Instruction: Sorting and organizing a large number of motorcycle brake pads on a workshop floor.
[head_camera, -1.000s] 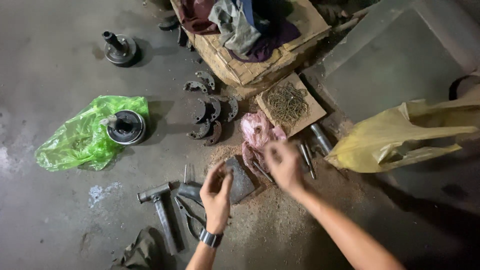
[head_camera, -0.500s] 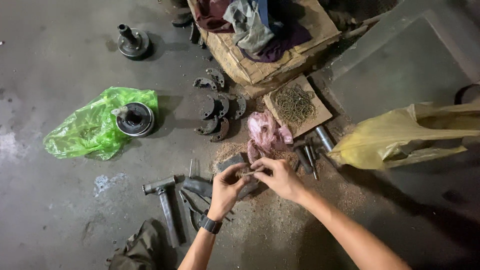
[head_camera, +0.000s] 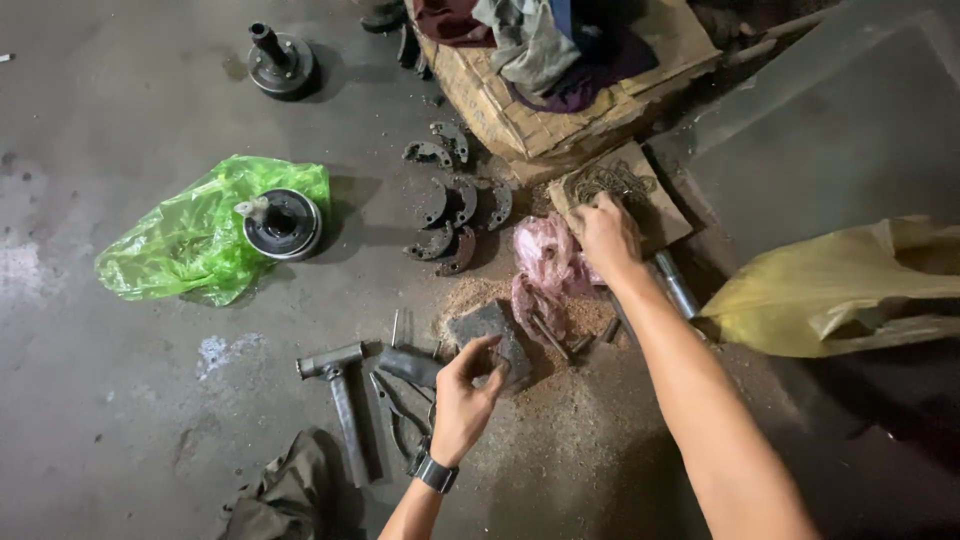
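I look down at a dirty grey concrete floor (head_camera: 120, 420) scattered with metal parts. My left hand (head_camera: 462, 400), a dark watch at its wrist, hovers near the middle of the floor over a dark grey rectangular block (head_camera: 492, 338) that lies on a patch of sawdust. Its grip is partly closed: the thumb and fingertips pinch together just at the block's near edge, though I cannot tell whether something small sits between them.

My right hand (head_camera: 606, 235) reaches farther out, palm down, fingers curled loosely onto a flat piece of brown cardboard (head_camera: 665, 215) that carries a tangle of thin wire springs (head_camera: 605, 182). The fingertips touch the tangle; I cannot tell if they have hold of any.

Just beside that hand lies a crumpled pink plastic bag (head_camera: 545, 265). Left of the block rest a steel hammer (head_camera: 340, 395) and dark pliers (head_camera: 395, 410). Toward the floor's left edge, a round black metal hub (head_camera: 283, 223) sits on a bright green plastic bag (head_camera: 185, 250). Curved dark brake shoes (head_camera: 455, 215) lie between.
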